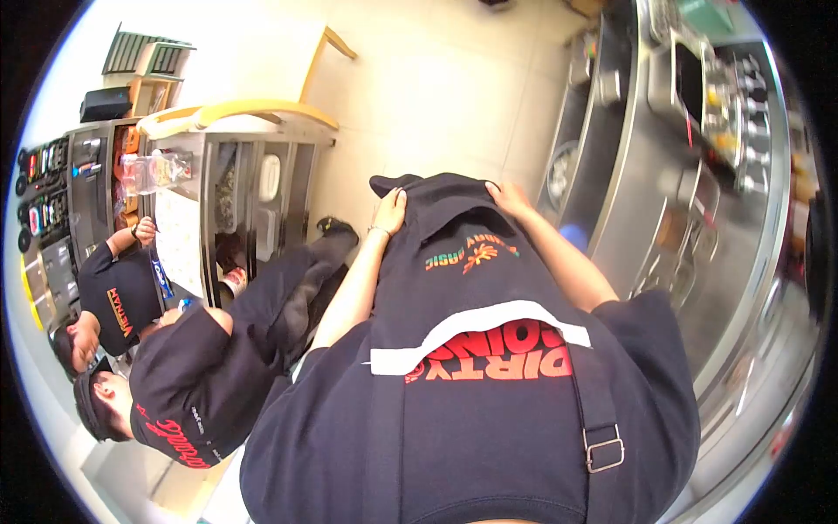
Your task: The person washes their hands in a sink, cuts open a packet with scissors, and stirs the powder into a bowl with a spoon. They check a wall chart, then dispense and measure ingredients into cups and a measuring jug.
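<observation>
A black apron [471, 249] with a coloured print hangs down my front, over a black T-shirt [489, 419] with red lettering. My left hand [390, 211], with a thin bracelet at its wrist, is closed on the apron's left edge. On the opposite side, my right hand [510, 199] is closed on the right edge, some of its fingers hidden by the cloth. Between my hands the fabric is stretched outward. A white band [476, 325] crosses the top of the apron, and a strap with a metal buckle [604, 449] runs over my chest.
At left, two people in black shirts [196, 393] [118, 293] stand by a steel counter [209, 218] with a white top. A long steel counter [637, 175] with shelves, containers and utensils runs along my right. Pale tiled floor [428, 87] lies ahead.
</observation>
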The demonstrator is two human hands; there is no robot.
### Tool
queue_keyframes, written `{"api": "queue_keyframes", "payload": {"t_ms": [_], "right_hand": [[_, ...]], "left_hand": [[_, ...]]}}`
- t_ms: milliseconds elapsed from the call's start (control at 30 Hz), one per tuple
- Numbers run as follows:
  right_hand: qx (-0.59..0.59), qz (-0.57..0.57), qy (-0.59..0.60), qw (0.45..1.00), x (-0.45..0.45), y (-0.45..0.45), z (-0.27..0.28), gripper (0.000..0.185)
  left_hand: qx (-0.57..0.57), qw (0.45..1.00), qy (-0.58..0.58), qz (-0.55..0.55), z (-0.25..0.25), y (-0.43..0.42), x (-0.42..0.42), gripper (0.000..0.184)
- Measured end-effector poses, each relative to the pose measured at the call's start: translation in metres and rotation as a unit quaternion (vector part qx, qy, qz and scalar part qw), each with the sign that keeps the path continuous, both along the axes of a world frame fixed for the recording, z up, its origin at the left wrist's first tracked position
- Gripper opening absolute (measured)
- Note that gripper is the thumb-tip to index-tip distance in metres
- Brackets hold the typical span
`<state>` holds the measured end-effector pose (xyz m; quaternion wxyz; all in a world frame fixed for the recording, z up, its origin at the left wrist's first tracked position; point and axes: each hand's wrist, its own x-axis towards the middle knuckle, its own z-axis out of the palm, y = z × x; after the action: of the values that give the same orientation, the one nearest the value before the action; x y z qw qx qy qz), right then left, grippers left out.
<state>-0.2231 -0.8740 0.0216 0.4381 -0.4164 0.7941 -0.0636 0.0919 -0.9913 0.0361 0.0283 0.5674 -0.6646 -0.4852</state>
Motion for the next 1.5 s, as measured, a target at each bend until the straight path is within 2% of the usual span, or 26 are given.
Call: {"api": "queue_keyframes", "payload": {"t_ms": [67,133,167,200,267,400,533,600,633,667,733,800,833,867,933,967,1033,1100,1133,1167,1233,1267,1300,1333,1400,1500], "right_hand": [[-0.019,-0.043,0.002,0.999,-0.013,-0.049,0.023,0.061],[-0.122,-0.040,0.062,0.990,-0.021,-0.091,0.005,0.054],[-0.115,-0.042,0.105,0.987,-0.022,-0.110,0.013,0.050],[-0.129,-0.001,0.154,0.980,-0.025,-0.129,0.011,0.047],[-0.163,0.036,0.125,0.978,-0.038,-0.174,0.025,0.045],[-0.138,0.007,0.123,0.983,-0.051,-0.271,0.067,0.046],[-0.200,-0.037,0.158,0.966,-0.082,-0.350,0.076,0.039],[-0.216,-0.120,0.234,0.940,-0.088,-0.380,0.095,0.039],[-0.212,-0.158,0.130,0.956,-0.102,-0.393,0.081,0.046],[-0.216,-0.159,0.131,0.955,-0.109,-0.404,0.065,0.046],[-0.112,-0.073,0.181,0.974,-0.113,-0.423,0.055,0.055],[-0.053,-0.021,0.033,0.998,-0.121,-0.442,0.018,0.069],[-0.044,-0.007,-0.083,0.996,-0.126,-0.453,-0.013,0.065],[0.013,0.100,-0.106,0.989,-0.122,-0.472,0.012,0.065],[0.012,0.029,-0.195,0.980,-0.118,-0.496,-0.018,0.061],[0.016,0.029,-0.202,0.979,-0.123,-0.511,-0.019,0.061],[0.004,0.098,-0.278,0.956,-0.147,-0.569,-0.020,0.058],[0.011,0.133,-0.246,0.960,-0.162,-0.627,-0.037,0.053],[0.030,0.159,-0.206,0.965,-0.172,-0.651,-0.045,0.050],[-0.021,0.198,-0.196,0.960,-0.187,-0.673,-0.057,0.041],[-0.092,0.187,-0.153,0.966,-0.200,-0.720,-0.032,0.037],[-0.156,0.176,-0.106,0.966,-0.205,-0.738,-0.017,0.033],[-0.130,0.179,-0.056,0.974,-0.209,-0.758,-0.007,0.037],[-0.119,0.180,-0.056,0.975,-0.208,-0.770,-0.003,0.037],[-0.173,0.112,-0.030,0.978,-0.222,-0.807,0.005,0.033],[-0.140,0.089,0.003,0.986,-0.235,-0.848,0.029,0.042]], "left_hand": [[-0.106,0.993,0.011,0.047,0.039,-0.039,-0.037,0.048],[-0.089,0.992,-0.055,0.074,0.031,-0.084,-0.058,0.045],[-0.230,0.967,0.012,0.112,0.003,-0.099,-0.066,0.043],[-0.244,0.964,-0.059,0.087,0.001,-0.123,-0.073,0.042],[-0.270,0.959,-0.064,0.049,0.021,-0.180,-0.093,0.040],[-0.256,0.964,-0.051,-0.057,0.043,-0.290,-0.104,0.042],[-0.133,0.954,-0.156,-0.217,0.074,-0.395,-0.117,0.053],[-0.378,0.913,-0.085,-0.131,0.075,-0.425,-0.117,0.044],[-0.289,0.942,-0.101,-0.138,0.069,-0.444,-0.115,0.048],[-0.293,0.941,-0.100,-0.138,0.063,-0.464,-0.115,0.048],[-0.100,0.960,-0.121,-0.233,0.014,-0.496,-0.109,0.060],[0.030,0.953,-0.109,-0.282,-0.031,-0.513,-0.112,0.066],[0.083,0.957,-0.060,-0.272,-0.035,-0.516,-0.112,0.067],[0.137,0.956,-0.012,-0.260,-0.041,-0.518,-0.115,0.069],[0.226,0.954,-0.010,-0.196,-0.058,-0.517,-0.117,0.070],[0.231,0.953,-0.016,-0.194,-0.076,-0.512,-0.111,0.070],[0.369,0.905,0.093,-0.190,-0.099,-0.532,-0.109,0.063],[0.390,0.913,0.087,-0.082,-0.094,-0.568,-0.119,0.060],[0.398,0.906,0.142,-0.013,-0.102,-0.583,-0.121,0.061],[0.399,0.907,0.137,-0.008,-0.098,-0.600,-0.125,0.061],[0.220,0.975,0.027,-0.012,-0.090,-0.652,-0.147,0.081],[0.162,0.984,-0.067,-0.042,-0.091,-0.678,-0.155,0.084],[0.109,0.978,-0.161,-0.072,-0.091,-0.699,-0.161,0.087],[0.164,0.983,-0.063,0.049,-0.046,-0.726,-0.185,0.085],[0.162,0.986,-0.017,-0.044,-0.043,-0.774,-0.199,0.074],[0.091,0.989,0.046,-0.107,-0.045,-0.830,-0.220,0.059]]}}
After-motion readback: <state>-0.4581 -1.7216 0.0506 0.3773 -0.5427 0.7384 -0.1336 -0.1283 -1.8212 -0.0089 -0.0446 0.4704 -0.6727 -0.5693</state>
